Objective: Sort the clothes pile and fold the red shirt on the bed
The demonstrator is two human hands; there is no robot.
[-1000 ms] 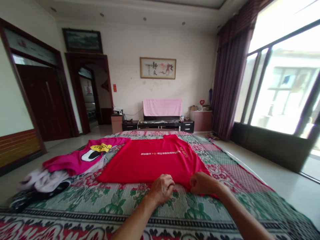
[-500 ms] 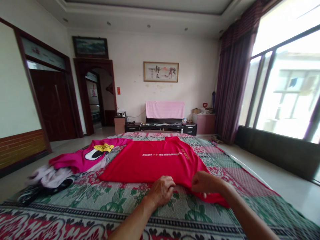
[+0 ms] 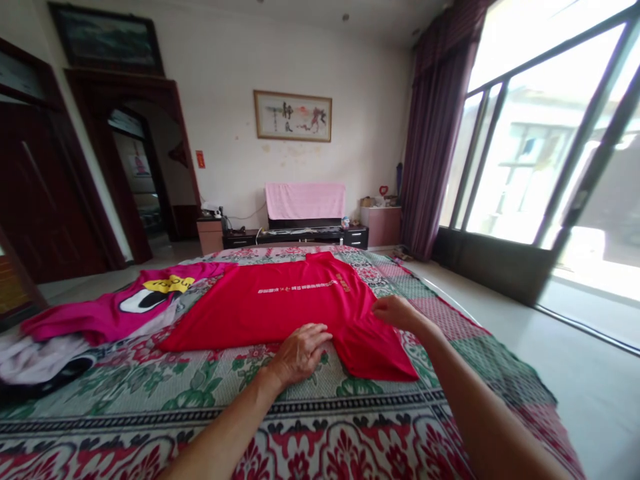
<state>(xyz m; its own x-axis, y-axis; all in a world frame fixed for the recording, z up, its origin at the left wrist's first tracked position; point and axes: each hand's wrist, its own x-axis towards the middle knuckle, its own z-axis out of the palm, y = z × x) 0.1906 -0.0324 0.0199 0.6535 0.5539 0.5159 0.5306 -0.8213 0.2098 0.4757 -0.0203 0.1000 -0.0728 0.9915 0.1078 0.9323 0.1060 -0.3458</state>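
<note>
A red T-shirt with a line of white print lies spread flat on the floral bedspread. Its near sleeve is pulled out towards me. My left hand rests on the shirt's near edge by the armpit, fingers loosely curled and pressing down. My right hand is at the shirt's right edge, fingers closed in a pinch on the fabric where the sleeve meets the body.
A magenta shirt with a yellow and black print lies left of the red one, beside a pile of pale and dark clothes. A low TV cabinet with a pink cloth stands at the far wall. Tall windows are at the right.
My right hand has drawn the sleeve out flat and moved up and away along the shirt's right edge. The left hand has stayed at the near edge. My view has swung rightward.
</note>
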